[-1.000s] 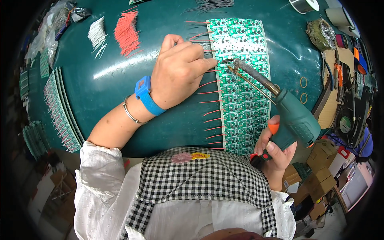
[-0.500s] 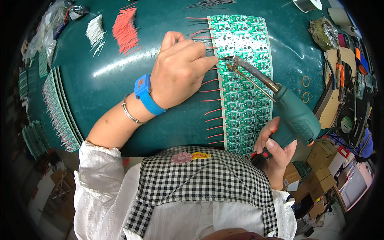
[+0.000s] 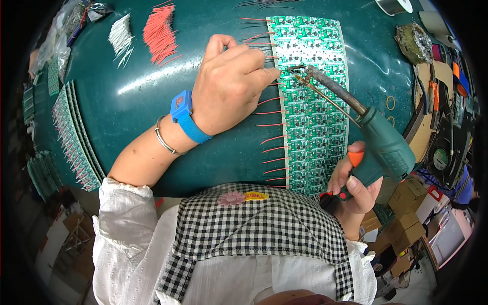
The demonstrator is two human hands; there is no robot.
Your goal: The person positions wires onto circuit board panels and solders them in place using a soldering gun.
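Observation:
A long panel of green circuit boards [image 3: 312, 122] lies on the table, with red wires [image 3: 272, 124] and a few dark ones sticking out from its left edge. My left hand [image 3: 231, 84] is closed in a pinch at that edge, fingertips touching or just over the panel; whatever is between them is hidden. My right hand [image 3: 358, 188] grips the handle of a green soldering gun [image 3: 386, 150], index finger near its orange trigger. The gun's metal barrel points up and left over the panel, its tip a little right of my left fingertips. A thin tube runs below the barrel.
Bundles of white wires [image 3: 120, 38] and red wires [image 3: 160, 35] lie at the far left; dark wires [image 3: 269, 4] are at the far edge. Wired panels [image 3: 76, 137] stand at left. A solder spool [image 3: 394, 6], a foil-wrapped lump [image 3: 413, 43] and tools are at right.
The soldering gun has shifted slightly right, its tip moving away from my left fingertips. My left hand keeps its pinch at nearly the same spot.

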